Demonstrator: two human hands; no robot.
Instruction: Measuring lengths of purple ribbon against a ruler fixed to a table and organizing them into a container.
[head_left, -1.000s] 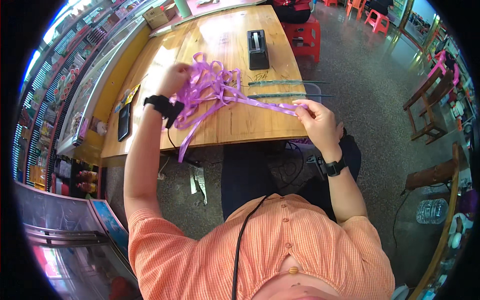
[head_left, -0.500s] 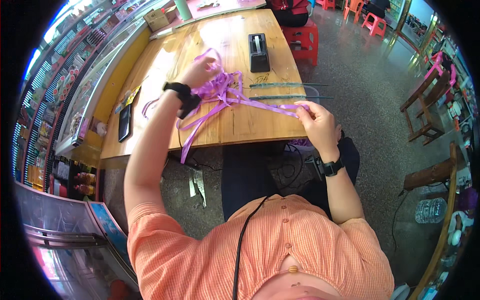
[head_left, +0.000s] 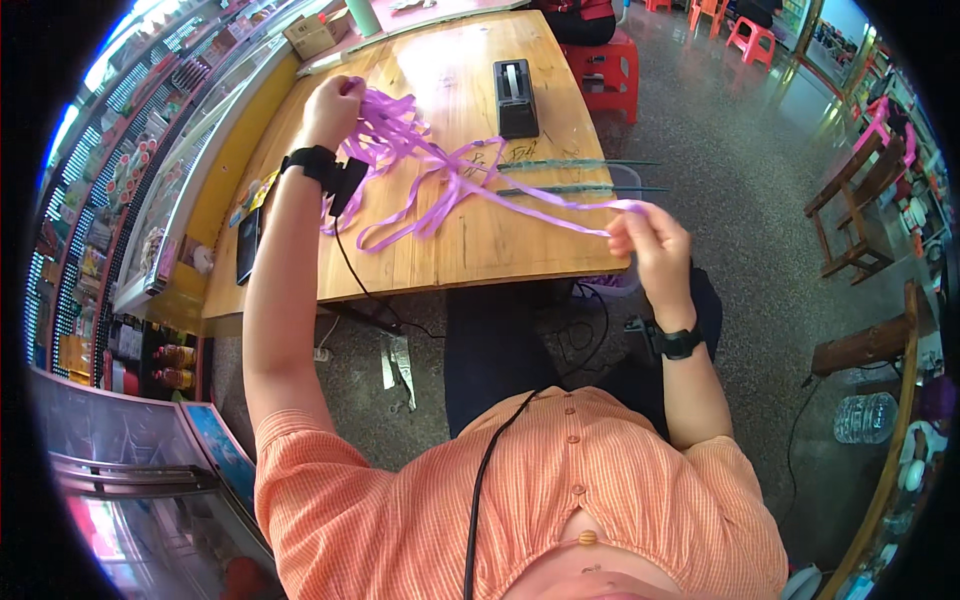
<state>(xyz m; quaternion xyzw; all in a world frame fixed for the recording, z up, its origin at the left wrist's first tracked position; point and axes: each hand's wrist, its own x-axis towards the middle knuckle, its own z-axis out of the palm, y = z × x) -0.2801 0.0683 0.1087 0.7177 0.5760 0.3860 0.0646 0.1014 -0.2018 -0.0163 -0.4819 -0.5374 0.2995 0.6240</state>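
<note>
A tangle of purple ribbon (head_left: 440,165) spreads over the left and middle of the wooden table (head_left: 450,262). My left hand (head_left: 331,113), a black strap and small device on its wrist, is closed on the bunched far end of the ribbon, above the table's left side. Past the table's right edge, my right hand (head_left: 652,240) pinches the ribbon's other end between thumb and fingers. Two strands run nearly straight between that hand and the tangle. Two thin green wrapped stems (head_left: 570,189) lie side by side beyond these strands, their tips over the right edge.
A black tape dispenser (head_left: 516,98) stands farther back on the table. A dark phone (head_left: 248,245) lies at the left edge. Below the right corner is a translucent bin (head_left: 622,280). Red stools (head_left: 607,80) and a seated person are beyond; a wooden chair (head_left: 858,210) stands at right.
My left hand has moved left and away from me, drawing the ribbon bundle with it and spreading the tangle. My right hand has shifted slightly right, still pinching the ribbon.
</note>
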